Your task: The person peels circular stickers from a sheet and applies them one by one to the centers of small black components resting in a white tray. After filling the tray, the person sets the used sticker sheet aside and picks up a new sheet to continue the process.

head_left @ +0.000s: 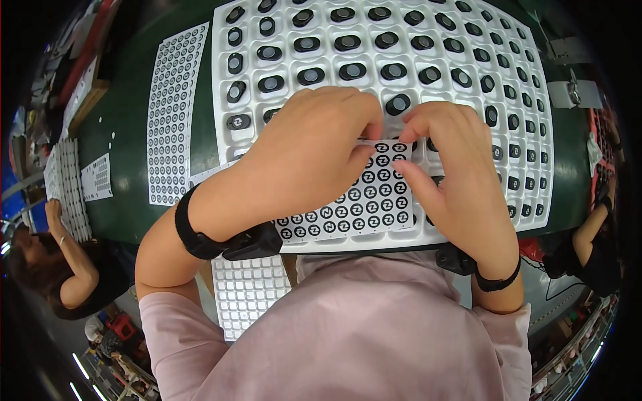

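My left hand (314,150) is closed, pinching the top edge of a white sheet of round black-and-white stickers (374,200) between thumb and forefinger. Over the sheet's upper right corner, my right hand (461,167) has its thumb and forefinger apart. The right thumb tip lies at the sheet's edge, and no sticker can be made out between those fingers. Beneath both hands is a large white moulded tray (221,80), whose pockets hold many small black oval parts with grey round centres. One oval part (398,104) sits just beyond my fingertips. Some parts, including one at left (238,122), bear a printed round mark.
A longer sticker sheet (175,120) lies left of the tray on the green table (127,134), with a smaller sheet piece (97,178) farther left. Stacked white trays (67,187) and a person (77,271) are at left. A metal fixture (574,92) stands right.
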Motion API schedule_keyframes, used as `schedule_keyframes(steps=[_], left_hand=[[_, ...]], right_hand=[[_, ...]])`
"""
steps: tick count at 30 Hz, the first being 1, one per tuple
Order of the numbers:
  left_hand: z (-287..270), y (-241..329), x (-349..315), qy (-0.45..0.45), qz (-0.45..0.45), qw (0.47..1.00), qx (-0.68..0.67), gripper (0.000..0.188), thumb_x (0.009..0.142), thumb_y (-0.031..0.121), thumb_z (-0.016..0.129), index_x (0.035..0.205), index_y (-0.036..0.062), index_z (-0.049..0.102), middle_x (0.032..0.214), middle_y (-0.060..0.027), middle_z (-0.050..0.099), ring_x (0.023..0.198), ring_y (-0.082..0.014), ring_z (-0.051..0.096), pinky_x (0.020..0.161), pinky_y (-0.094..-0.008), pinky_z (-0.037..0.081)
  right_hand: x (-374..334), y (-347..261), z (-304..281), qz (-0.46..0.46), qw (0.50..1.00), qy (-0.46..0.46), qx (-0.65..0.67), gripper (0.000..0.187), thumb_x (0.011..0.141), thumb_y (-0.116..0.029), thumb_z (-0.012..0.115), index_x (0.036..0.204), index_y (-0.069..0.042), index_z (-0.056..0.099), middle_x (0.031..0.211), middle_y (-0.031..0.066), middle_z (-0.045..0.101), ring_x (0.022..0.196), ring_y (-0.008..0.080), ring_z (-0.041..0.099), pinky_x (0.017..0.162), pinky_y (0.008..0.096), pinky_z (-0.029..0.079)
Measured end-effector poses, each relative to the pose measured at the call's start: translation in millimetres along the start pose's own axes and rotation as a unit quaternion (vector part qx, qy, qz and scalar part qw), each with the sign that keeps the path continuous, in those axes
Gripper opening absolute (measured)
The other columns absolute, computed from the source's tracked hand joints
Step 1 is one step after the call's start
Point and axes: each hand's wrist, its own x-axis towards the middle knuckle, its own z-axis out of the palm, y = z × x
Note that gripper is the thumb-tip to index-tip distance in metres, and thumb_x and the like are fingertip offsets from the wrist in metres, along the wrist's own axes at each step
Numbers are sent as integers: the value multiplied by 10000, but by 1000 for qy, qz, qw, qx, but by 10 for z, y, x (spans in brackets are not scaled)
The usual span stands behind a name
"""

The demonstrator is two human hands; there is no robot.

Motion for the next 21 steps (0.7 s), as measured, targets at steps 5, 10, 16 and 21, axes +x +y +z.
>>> schedule_keyframes(steps=[5,10,16,21], left_hand=[[-85,94,43,-29,-61,982,-175,206,845,-20,696,1021,32,601,937,-31,641,861,-157,620,768,-297,481],[-79,81,30,-16,-73,958,-278,227,858,-53,677,1043,30,576,914,11,622,871,-97,603,780,-268,482],[-134,71,38,-67,-96,938,-327,250,863,-55,688,1043,39,543,917,5,621,870,-82,602,786,-258,484],[-155,37,65,-87,-106,920,-367,265,864,-40,716,1022,55,525,907,6,624,866,-78,605,769,-253,478]], right_hand=[[-5,21,33,63,991,-37,116,291,824,6,752,1043,-47,569,1029,79,604,1009,247,590,959,363,434],[-25,31,47,91,975,-27,201,281,843,63,722,1030,-41,541,1008,58,588,959,176,606,933,320,469],[-45,40,42,77,972,-26,221,285,833,92,711,1012,-36,530,1000,49,577,944,157,605,917,312,475],[-68,56,35,47,978,-15,202,285,816,103,718,980,-40,533,972,54,586,941,156,605,906,312,475]])
